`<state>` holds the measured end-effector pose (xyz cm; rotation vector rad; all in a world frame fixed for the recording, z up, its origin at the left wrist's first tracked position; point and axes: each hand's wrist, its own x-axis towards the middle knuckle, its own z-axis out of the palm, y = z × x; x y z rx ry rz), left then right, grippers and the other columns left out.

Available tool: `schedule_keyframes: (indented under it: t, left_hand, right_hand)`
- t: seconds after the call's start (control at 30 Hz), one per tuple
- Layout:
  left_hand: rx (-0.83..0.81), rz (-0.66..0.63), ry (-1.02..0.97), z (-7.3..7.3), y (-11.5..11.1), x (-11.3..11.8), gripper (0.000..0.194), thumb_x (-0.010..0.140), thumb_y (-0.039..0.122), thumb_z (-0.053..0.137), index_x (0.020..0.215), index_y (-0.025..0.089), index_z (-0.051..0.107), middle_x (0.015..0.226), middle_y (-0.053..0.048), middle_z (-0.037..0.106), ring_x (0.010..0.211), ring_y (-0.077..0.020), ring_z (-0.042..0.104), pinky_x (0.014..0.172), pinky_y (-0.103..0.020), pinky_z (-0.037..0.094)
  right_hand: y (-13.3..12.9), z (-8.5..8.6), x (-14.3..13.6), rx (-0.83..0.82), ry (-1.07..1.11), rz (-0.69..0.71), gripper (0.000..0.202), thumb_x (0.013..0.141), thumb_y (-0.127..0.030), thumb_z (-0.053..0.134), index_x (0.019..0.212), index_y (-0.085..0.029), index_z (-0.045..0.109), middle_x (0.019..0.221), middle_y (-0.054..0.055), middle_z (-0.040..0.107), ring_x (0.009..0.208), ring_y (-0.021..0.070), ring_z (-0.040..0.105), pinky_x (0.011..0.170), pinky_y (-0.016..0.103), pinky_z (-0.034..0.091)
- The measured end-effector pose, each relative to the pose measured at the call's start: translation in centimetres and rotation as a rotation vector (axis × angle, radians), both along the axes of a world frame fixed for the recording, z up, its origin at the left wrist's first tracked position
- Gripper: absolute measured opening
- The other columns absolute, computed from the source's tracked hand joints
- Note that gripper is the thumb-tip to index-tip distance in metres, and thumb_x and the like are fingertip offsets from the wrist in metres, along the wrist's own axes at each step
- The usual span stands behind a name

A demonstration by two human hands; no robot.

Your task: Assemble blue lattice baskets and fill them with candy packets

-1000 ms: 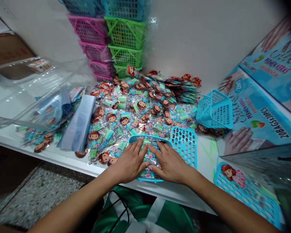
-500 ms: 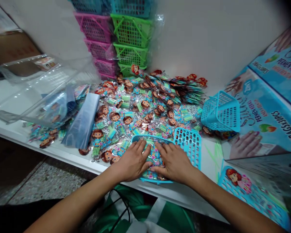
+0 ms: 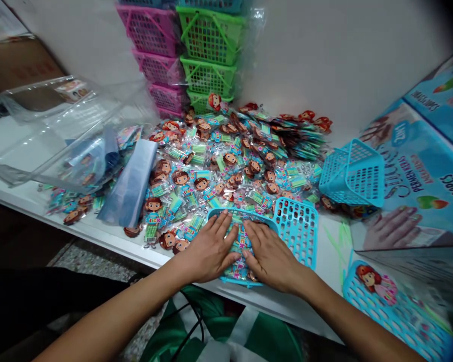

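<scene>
A blue plastic basket [image 3: 249,283] full of small candy packets [image 3: 237,271] sits at the table's front edge. My left hand [image 3: 209,249] lies flat over the basket's left side, palm down on the packets. From the right, my right hand [image 3: 272,254] rests the same way, its fingers stretched out and its thumb close to the left thumb. Both hands touch the packets without gripping any. A perforated blue lid [image 3: 296,231] lies beside the basket, partly behind my right hand. Loose stick-candy packets [image 3: 200,186] are heaped just beyond.
Stacked pink baskets [image 3: 151,32] and green baskets [image 3: 211,37] stand against the wall. Left are a clear plastic case [image 3: 33,151] and a blue plastic sheet [image 3: 130,186]. A blue basket [image 3: 353,173], a printed carton [image 3: 411,176] and a perforated blue piece [image 3: 396,311] are right.
My hands stay flat on the packets in the basket, with barely any shift. The camera view has moved slightly, so the surroundings sit a little differently in the picture.
</scene>
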<state>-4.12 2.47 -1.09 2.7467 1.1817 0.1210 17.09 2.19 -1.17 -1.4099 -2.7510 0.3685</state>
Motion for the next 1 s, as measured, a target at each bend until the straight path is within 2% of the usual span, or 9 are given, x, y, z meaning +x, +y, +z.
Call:
schedule_keyframes:
  t: [0.13, 0.27, 0.33, 0.4, 0.53, 0.67, 0.73, 0.83, 1.0]
  left_hand:
    - [0.005, 0.020, 0.018, 0.1, -0.1, 0.2, 0.063, 0.094, 0.052, 0.025, 0.140, 0.010, 0.034, 0.148, -0.023, 0.031, 0.140, -0.0359, 0.022, 0.111, -0.051, 0.019]
    - [0.024, 0.019, 0.016, 0.1, -0.2, 0.3, 0.064, 0.094, 0.051, 0.025, 0.140, 0.008, 0.034, 0.146, -0.023, 0.035, 0.137, -0.0363, 0.028, 0.111, -0.053, 0.019]
    - [0.028, 0.021, -0.001, 0.0, -0.3, 0.1, 0.065, 0.093, 0.051, 0.026, 0.140, 0.007, 0.033, 0.145, -0.023, 0.036, 0.137, -0.0359, 0.029, 0.111, -0.054, 0.017]
    - [0.024, 0.017, -0.041, 0.0, -0.3, -0.1, 0.067, 0.093, 0.052, 0.028, 0.142, 0.007, 0.030, 0.146, -0.023, 0.035, 0.138, -0.0342, 0.027, 0.113, -0.054, 0.014]
    - [0.005, -0.006, -0.130, -0.1, -0.3, -0.7, 0.067, 0.094, 0.047, 0.030, 0.145, 0.005, 0.020, 0.150, -0.021, 0.029, 0.142, -0.0283, 0.021, 0.115, -0.051, 0.011]
    - [0.063, 0.064, -0.113, 0.0, -0.8, -0.4, 0.053, 0.096, 0.038, 0.029, 0.141, 0.010, 0.033, 0.150, -0.018, 0.031, 0.141, -0.0271, 0.023, 0.116, -0.053, 0.011]
    - [0.138, 0.102, -0.106, -0.1, -1.6, 0.1, 0.050, 0.097, 0.035, 0.030, 0.139, 0.010, 0.036, 0.149, -0.019, 0.032, 0.141, -0.0284, 0.023, 0.115, -0.053, 0.011]
    - [0.206, 0.090, -0.109, -0.8, -3.1, 1.0, 0.051, 0.096, 0.034, 0.033, 0.138, 0.005, 0.037, 0.147, -0.020, 0.035, 0.141, -0.0301, 0.022, 0.116, -0.051, 0.013]
    - [0.149, 0.115, -0.154, -2.0, -4.4, 1.4, 0.053, 0.096, 0.031, 0.033, 0.139, 0.001, 0.034, 0.148, -0.022, 0.032, 0.141, -0.0308, 0.020, 0.116, -0.045, 0.021]
  right_hand:
    - [-0.3, 0.7, -0.4, 0.065, -0.022, 0.002, 0.061, 0.092, -0.041, 0.038, 0.141, -0.005, 0.038, 0.142, 0.020, 0.043, 0.128, 0.0327, 0.040, 0.107, 0.051, 0.031]
    - [0.0, 2.1, -0.9, 0.054, 0.027, 0.018, 0.058, 0.094, -0.035, 0.035, 0.146, -0.010, 0.029, 0.151, 0.016, 0.029, 0.137, 0.0285, 0.028, 0.111, 0.048, 0.027]
    - [0.2, 1.6, -1.2, -0.003, 0.051, 0.031, 0.057, 0.097, -0.035, 0.029, 0.147, -0.008, 0.023, 0.153, 0.015, 0.024, 0.140, 0.0250, 0.023, 0.112, 0.045, 0.028]
    - [0.3, 0.6, -1.2, -0.023, 0.046, 0.038, 0.059, 0.098, -0.038, 0.025, 0.147, -0.006, 0.022, 0.153, 0.016, 0.023, 0.141, 0.0253, 0.023, 0.112, 0.045, 0.029]
    - [0.4, -1.2, -1.1, 0.055, 0.024, 0.074, 0.059, 0.097, -0.038, 0.029, 0.146, -0.004, 0.026, 0.151, 0.018, 0.028, 0.139, 0.0280, 0.027, 0.112, 0.046, 0.029]
    - [0.5, -1.2, -1.2, 0.127, 0.015, 0.091, 0.056, 0.096, -0.035, 0.033, 0.142, -0.002, 0.034, 0.147, 0.020, 0.035, 0.136, 0.0288, 0.033, 0.111, 0.046, 0.031]
    - [0.5, -1.0, -1.2, 0.139, 0.002, 0.109, 0.056, 0.095, -0.034, 0.033, 0.141, -0.002, 0.036, 0.146, 0.021, 0.037, 0.134, 0.0289, 0.035, 0.110, 0.046, 0.032]
    - [0.6, -0.8, -1.2, 0.149, -0.023, 0.131, 0.054, 0.095, -0.032, 0.032, 0.140, -0.003, 0.038, 0.145, 0.020, 0.038, 0.133, 0.0283, 0.037, 0.109, 0.045, 0.034]
    - [0.6, -1.2, -1.0, 0.180, -0.042, 0.142, 0.054, 0.096, -0.034, 0.031, 0.141, -0.004, 0.036, 0.145, 0.019, 0.038, 0.133, 0.0272, 0.037, 0.109, 0.044, 0.034]
